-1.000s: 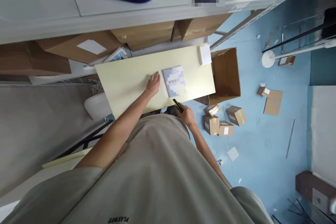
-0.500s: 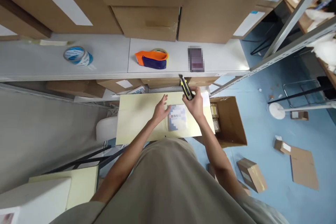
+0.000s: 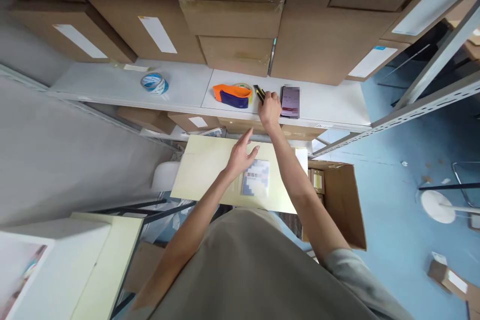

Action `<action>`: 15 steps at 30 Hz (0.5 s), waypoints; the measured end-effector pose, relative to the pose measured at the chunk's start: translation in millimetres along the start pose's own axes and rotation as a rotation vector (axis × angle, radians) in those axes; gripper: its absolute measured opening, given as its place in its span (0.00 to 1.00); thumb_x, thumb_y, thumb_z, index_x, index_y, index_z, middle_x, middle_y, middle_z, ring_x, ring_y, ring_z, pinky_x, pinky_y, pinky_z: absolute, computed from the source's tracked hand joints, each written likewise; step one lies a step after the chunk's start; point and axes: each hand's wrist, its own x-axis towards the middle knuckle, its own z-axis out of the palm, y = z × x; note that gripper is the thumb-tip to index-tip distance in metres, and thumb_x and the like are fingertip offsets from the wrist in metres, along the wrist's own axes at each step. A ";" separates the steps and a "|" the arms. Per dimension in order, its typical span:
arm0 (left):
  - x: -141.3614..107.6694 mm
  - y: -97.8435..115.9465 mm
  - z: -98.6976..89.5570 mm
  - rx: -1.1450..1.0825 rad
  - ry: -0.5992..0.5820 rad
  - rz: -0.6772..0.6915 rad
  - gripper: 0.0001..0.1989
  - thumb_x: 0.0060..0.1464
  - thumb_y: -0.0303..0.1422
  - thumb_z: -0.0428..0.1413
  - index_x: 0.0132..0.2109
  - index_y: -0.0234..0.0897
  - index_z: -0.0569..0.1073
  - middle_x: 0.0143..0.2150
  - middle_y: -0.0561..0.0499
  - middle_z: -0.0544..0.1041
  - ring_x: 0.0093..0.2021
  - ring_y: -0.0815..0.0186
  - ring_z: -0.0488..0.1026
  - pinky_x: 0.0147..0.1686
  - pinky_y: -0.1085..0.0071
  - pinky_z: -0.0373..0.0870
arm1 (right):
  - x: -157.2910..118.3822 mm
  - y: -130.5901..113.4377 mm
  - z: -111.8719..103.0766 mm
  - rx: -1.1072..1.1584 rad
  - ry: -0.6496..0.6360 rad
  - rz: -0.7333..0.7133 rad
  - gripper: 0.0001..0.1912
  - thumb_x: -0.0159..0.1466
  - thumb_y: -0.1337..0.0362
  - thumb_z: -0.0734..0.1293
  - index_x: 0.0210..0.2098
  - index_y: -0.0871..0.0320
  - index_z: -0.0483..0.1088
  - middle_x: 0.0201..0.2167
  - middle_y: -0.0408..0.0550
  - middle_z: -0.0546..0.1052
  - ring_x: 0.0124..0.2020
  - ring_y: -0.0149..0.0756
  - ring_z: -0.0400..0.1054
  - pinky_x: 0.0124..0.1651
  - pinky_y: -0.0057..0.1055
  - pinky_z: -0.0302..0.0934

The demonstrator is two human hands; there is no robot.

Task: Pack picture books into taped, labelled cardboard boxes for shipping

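Observation:
My right hand point(image 3: 270, 110) is closed on a black and yellow box cutter point(image 3: 259, 93) at the white shelf point(image 3: 322, 102). To its left lies an orange and dark blue tape dispenser point(image 3: 233, 96); to its right is a purplish flat item point(image 3: 290, 102), blurred out. My left hand point(image 3: 242, 155) hovers over the pale yellow table point(image 3: 202, 160), fingers apart and holding nothing. Just below it, a blue and white flat packet point(image 3: 255, 178) with printing lies on the table.
A blue and white tape roll point(image 3: 154, 83) sits farther left on the shelf. Large cardboard boxes point(image 3: 236, 52) line the shelf's back. An open carton point(image 3: 343, 200) stands right of the table, beside the metal shelf frame point(image 3: 423, 100). Behind at left is a white box point(image 3: 56, 255).
My right hand has carried the box cutter from above the table up and forward to the shelf. My left hand stays open near the packet. The view has shifted.

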 end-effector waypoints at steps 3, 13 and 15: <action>-22.4 -38.5 20.6 0.081 -0.090 -0.143 0.36 0.70 0.37 0.55 0.80 0.45 0.54 0.78 0.43 0.64 0.72 0.52 0.71 0.68 0.53 0.75 | -10.9 6.1 -0.6 0.021 0.014 -0.076 0.17 0.76 0.67 0.56 0.59 0.63 0.70 0.58 0.65 0.71 0.65 0.57 0.64 0.67 0.59 0.61; -124.4 -159.2 81.2 0.203 -0.533 -0.723 0.22 0.63 0.32 0.62 0.62 0.32 0.74 0.66 0.33 0.78 0.60 0.49 0.81 0.63 0.57 0.74 | -227.7 117.2 32.1 0.117 -0.248 0.193 0.20 0.76 0.60 0.59 0.62 0.62 0.70 0.59 0.64 0.75 0.59 0.49 0.73 0.63 0.45 0.68; -132.2 -168.6 92.3 0.191 -0.526 -0.757 0.19 0.60 0.31 0.63 0.57 0.31 0.76 0.62 0.32 0.80 0.58 0.48 0.81 0.60 0.57 0.75 | -272.1 143.7 44.3 0.101 -0.411 0.415 0.20 0.74 0.62 0.62 0.61 0.65 0.71 0.58 0.67 0.77 0.56 0.48 0.75 0.62 0.43 0.69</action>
